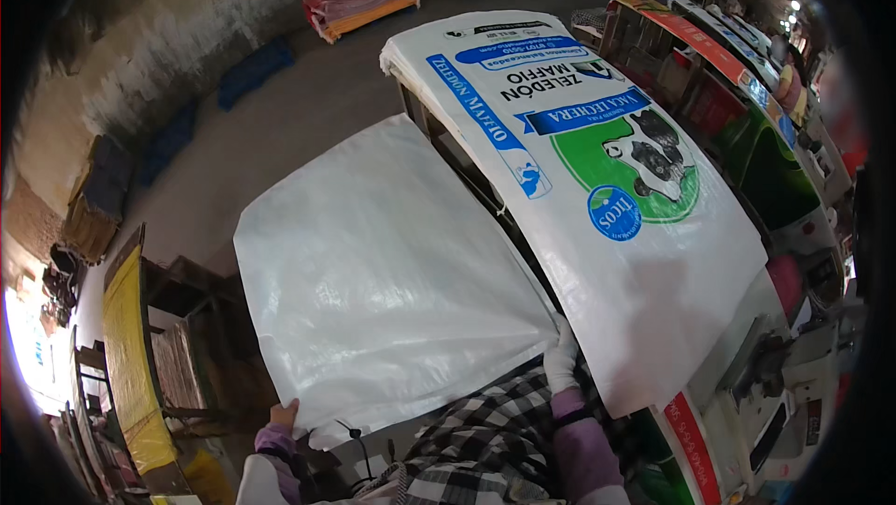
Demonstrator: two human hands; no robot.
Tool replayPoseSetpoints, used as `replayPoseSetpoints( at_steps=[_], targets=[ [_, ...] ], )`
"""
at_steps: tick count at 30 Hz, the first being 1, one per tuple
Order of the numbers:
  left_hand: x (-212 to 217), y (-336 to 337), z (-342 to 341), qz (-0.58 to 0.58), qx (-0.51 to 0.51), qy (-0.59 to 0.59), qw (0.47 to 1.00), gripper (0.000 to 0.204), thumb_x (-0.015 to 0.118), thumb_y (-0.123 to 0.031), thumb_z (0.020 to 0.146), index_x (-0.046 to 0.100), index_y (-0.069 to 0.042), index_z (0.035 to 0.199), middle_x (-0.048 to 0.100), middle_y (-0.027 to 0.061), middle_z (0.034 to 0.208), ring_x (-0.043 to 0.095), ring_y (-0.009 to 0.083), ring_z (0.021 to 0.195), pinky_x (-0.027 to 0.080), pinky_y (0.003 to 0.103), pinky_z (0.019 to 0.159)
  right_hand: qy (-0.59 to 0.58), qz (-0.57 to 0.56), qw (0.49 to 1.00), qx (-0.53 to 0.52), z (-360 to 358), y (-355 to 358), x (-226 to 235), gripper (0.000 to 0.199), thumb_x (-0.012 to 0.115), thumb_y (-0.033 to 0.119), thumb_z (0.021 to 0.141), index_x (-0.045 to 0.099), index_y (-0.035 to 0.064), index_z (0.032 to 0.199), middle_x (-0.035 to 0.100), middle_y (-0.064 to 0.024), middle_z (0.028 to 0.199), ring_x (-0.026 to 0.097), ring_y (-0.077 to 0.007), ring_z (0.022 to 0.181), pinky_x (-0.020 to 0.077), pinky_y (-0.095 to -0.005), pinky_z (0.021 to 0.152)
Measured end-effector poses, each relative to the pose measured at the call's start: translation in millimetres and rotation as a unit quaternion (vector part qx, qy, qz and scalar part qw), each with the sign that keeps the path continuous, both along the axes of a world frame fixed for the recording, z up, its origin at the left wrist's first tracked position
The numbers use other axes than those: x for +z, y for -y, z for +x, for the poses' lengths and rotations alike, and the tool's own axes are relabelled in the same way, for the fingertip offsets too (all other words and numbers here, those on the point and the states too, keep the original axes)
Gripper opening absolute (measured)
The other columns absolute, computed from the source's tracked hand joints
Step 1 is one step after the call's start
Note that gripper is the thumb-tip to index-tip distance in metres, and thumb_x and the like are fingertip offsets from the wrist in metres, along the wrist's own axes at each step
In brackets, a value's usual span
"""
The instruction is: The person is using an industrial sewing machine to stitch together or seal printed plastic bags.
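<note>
A plain white sack (383, 262) spreads in front of you, between your body and the grey floor (308, 94), just left of the printed sack (560, 197). Your left hand (283, 414) pinches its near left corner; your right hand (560, 362), in a white covering, appears closed on the near right corner, fingertips partly hidden. Soft creases run toward the right hand, so drawing both corners apart evenly should flatten them; it seems wise to keep the right edge clear of the tabletop's wooden frame (427, 122). The plain sack looks flat, with no bulge of contents, though its mouth cannot be made out. The printed sack, showing a cow on green, also lies flat, draped over the tabletop.
</note>
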State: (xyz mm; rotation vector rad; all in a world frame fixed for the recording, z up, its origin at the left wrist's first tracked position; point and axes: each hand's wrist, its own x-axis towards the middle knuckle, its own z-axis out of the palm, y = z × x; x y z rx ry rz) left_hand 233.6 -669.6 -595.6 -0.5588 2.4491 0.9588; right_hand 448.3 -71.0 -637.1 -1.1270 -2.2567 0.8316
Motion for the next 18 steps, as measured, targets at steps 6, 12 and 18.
replayPoseSetpoints(
  at_steps=[6,12,18],
  targets=[
    [-20,2,19,-0.132,-0.046,-0.051,0.989,0.037,0.065,-0.030,0.084,0.066,0.001,0.104,0.069,0.0110,0.094,0.065,0.0243,0.081,0.050,0.035,0.075,0.004,-0.358,0.924,-0.138,7,-7,36,0.036,0.049,0.016,0.088,0.053,0.0002,0.120,0.060,-0.0229,0.109,0.057,-0.0312,0.106,0.0439,-0.0386,0.094],
    [-47,20,31,0.151,0.099,0.026,0.983,0.046,0.057,-0.035,0.091,0.058,0.003,0.116,0.065,0.0159,0.104,0.062,0.0252,0.089,0.048,0.036,0.082,-0.011,-0.326,0.935,-0.139,-5,-5,44,0.038,0.050,0.023,0.089,0.053,-0.0001,0.119,0.061,-0.0237,0.105,0.058,-0.0313,0.103,0.0447,-0.0404,0.092],
    [-34,18,38,0.110,0.049,0.060,0.991,0.057,0.043,-0.046,0.095,0.053,0.004,0.122,0.062,0.0159,0.112,0.061,0.0285,0.098,0.048,0.038,0.082,-0.008,-0.233,0.964,-0.126,11,-15,38,0.038,0.051,0.024,0.089,0.053,-0.0001,0.118,0.061,-0.0237,0.105,0.058,-0.0314,0.102,0.0448,-0.0411,0.092]
  ],
)
